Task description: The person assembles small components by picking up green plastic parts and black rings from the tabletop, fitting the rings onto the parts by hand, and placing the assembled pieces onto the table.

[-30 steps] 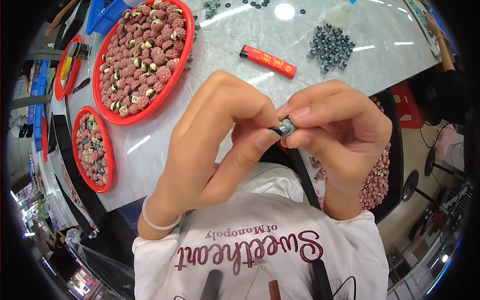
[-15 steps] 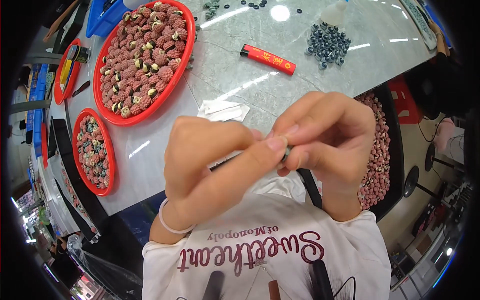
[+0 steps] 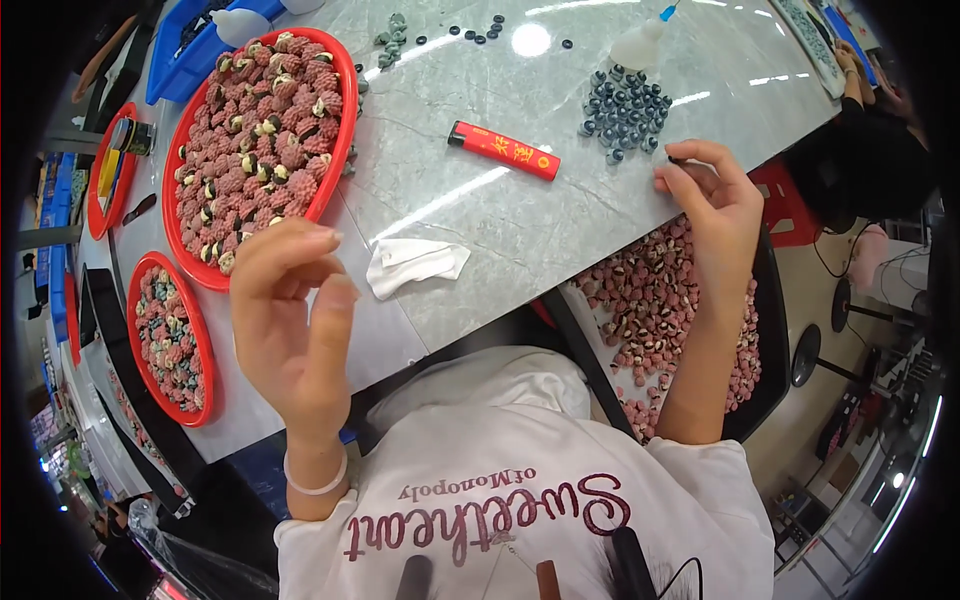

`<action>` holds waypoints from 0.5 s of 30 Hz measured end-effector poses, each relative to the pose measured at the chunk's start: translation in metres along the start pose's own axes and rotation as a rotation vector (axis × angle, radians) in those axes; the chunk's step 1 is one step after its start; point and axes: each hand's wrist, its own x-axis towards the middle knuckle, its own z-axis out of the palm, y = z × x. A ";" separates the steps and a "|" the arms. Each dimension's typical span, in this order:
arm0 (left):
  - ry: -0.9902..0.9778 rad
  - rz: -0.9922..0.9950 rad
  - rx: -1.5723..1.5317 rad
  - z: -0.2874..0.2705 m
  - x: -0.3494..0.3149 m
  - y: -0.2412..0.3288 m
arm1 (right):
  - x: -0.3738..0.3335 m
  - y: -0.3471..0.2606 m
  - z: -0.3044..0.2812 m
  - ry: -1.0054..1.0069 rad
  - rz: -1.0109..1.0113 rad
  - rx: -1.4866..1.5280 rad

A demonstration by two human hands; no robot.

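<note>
My left hand [image 3: 295, 325] is raised beside the large red tray [image 3: 347, 130], its thumb and forefinger apart with nothing seen between them. That tray is heaped with pink ridged pieces [image 3: 255, 150], some showing cream and dark parts. My right hand [image 3: 715, 190] is over the table's right edge, thumb and forefinger curled toward each other. A small dark piece [image 3: 673, 159] shows at its fingertips; its kind is too small to tell. Just left of that hand lies a cluster of small dark blue round pieces [image 3: 625, 110] with pale spots.
A white squeeze bottle [image 3: 640, 47] with a blue tip stands behind the cluster. A red lighter-shaped stick [image 3: 505, 151] and a folded white cloth [image 3: 415, 265] lie mid-table. Left is a smaller red tray [image 3: 207, 385]. A black bin [image 3: 775, 370] of pink pieces sits below my right forearm.
My hands were together in front of me, fingers on a small dark-and-grey piece. They have parted: the left moved left, the right went forward and right toward the dark blue cluster.
</note>
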 end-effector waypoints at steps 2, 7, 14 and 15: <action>-0.010 0.005 0.015 -0.004 -0.001 0.000 | 0.005 -0.002 0.008 -0.027 -0.109 -0.169; -0.060 0.071 0.112 -0.024 -0.001 0.004 | 0.018 -0.005 0.017 -0.087 -0.340 -0.450; -0.087 0.104 0.235 -0.049 0.031 0.016 | 0.081 -0.051 0.095 -0.403 -0.719 -0.268; -0.140 0.158 0.284 -0.043 0.039 0.019 | 0.098 -0.048 0.119 -0.469 -0.802 -0.291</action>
